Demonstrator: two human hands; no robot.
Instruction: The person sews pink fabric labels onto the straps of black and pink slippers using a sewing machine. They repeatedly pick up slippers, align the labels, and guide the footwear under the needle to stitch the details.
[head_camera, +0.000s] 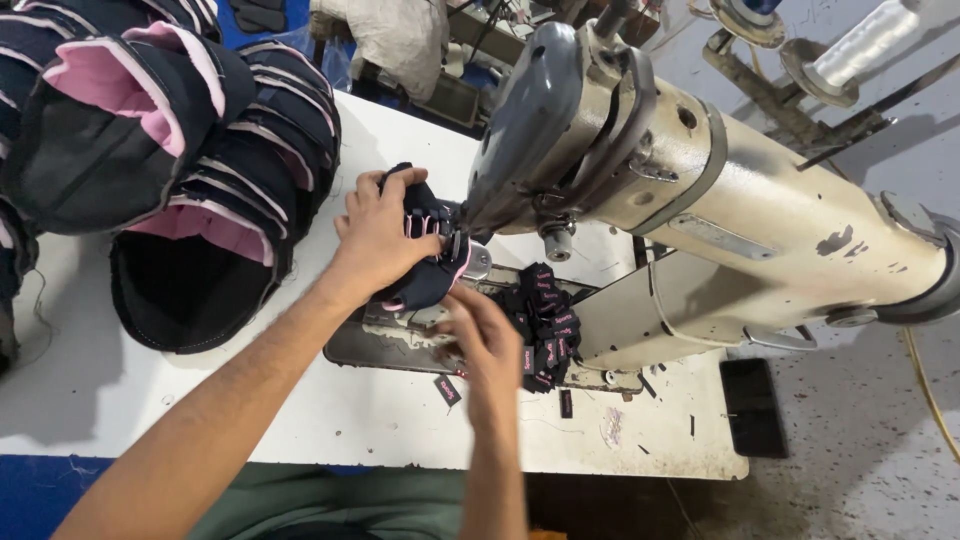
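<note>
My left hand (380, 235) grips a dark navy shoe upper with pink lining (428, 285) and holds it against the post under the head of a cream industrial sewing machine (700, 190). My right hand (485, 340) reaches in from below, fingers spread, touching the lower edge of the same piece near the needle area. Just right of that hand lies a heap of small black labels with pink print (548, 325) on the machine bed.
A stack of finished navy and pink shoe uppers (190, 150) fills the left of the white table (120, 390). A few loose labels (447, 390) lie near the front edge. Thread spools (860, 45) stand behind the machine. Grey floor lies to the right.
</note>
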